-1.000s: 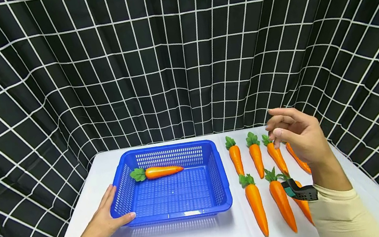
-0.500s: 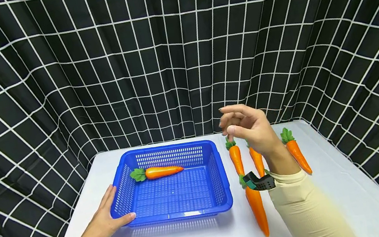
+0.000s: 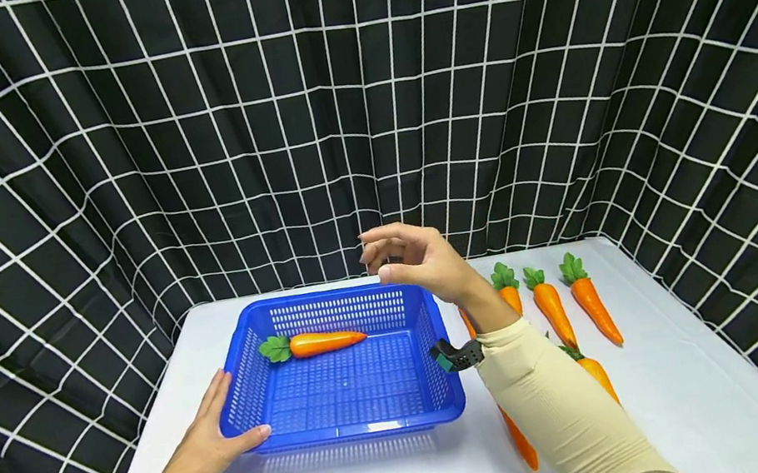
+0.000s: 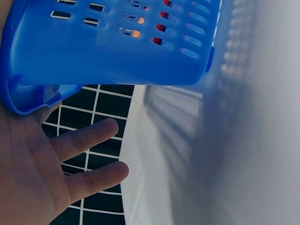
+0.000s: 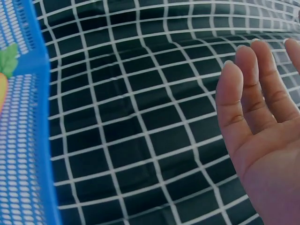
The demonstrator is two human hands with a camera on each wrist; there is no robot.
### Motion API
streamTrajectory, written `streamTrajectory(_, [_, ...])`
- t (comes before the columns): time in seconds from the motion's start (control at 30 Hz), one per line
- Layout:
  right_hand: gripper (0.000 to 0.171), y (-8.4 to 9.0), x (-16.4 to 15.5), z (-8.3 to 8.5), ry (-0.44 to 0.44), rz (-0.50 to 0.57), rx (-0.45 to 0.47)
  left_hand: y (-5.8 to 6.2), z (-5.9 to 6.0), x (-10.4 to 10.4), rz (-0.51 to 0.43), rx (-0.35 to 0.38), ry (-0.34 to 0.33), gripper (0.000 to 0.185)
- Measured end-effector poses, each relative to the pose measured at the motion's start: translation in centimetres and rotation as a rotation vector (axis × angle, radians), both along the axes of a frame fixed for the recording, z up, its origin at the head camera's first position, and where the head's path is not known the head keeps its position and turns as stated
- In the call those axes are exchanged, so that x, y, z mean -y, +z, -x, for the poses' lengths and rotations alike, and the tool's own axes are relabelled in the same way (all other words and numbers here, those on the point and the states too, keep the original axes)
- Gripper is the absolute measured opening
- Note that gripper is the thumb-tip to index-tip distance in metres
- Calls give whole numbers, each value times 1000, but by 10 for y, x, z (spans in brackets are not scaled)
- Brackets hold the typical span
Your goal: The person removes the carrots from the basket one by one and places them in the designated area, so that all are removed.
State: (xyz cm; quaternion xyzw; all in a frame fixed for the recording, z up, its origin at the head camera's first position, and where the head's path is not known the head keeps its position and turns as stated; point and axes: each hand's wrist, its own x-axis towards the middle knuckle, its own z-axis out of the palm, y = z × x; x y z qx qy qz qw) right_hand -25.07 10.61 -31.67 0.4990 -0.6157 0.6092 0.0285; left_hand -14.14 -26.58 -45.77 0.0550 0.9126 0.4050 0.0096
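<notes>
Basket (image 3: 343,378), blue plastic, perforated walls and floor, sits on the white counter (image 3: 696,392). One carrot (image 3: 317,342) lies inside along the far wall, leaf end pointing away from the right hand.

Left hand (image 3: 213,443): grip loose, fingers straight, thumb touching the basket's near corner, palm on the counter just outside the wall. Left wrist view confirms it: rim (image 4: 28,101) sits against the palm, fingers (image 4: 86,136) extended, nothing pinched.

Right hand (image 3: 417,259): raised above the basket's far corner, fingers loosely curled, holding nothing. Right wrist view shows a bare palm (image 5: 267,140) against the checked curtain (image 5: 140,117), with the basket wall (image 5: 37,117) off to its side.

Loose carrots (image 3: 551,303) lie in rows on the counter beyond the right forearm, on the side away from the basket; some are partly hidden behind the sleeve (image 3: 561,407).

Handling judgement:
- Carrots look like moulded replicas with a glossy skin: probably light, rigid, a little slick.
- Tapered shape means a pinch near the tip would likely slip. Thick upper third, just below the leaves, looks the surest hold.
- Leaf tuft looks thin and possibly flexible: poor place to grip.
- Basket looks light and thin-walled, so it would likely slide if nudged; a palm braced at the corner suits it.
</notes>
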Motion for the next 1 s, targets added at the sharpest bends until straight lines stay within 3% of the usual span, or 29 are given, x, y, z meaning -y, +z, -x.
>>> streamTrajectory(0.2, [44,-17,25,15,31,-29,41,-1,-2,1,-1,-24,-7,110])
streamTrajectory(0.4, [43,-32,42,23,-2,-86,135,-2,-1,1,-5,-33,-13,109])
streamTrajectory(0.77, [42,-37,60,13,-16,-215,202,-3,-1,-1,-16,-35,-28,110])
streamTrajectory(1.0, [40,-63,78,33,-36,-305,240,-1,-1,0,-16,-41,-22,110])
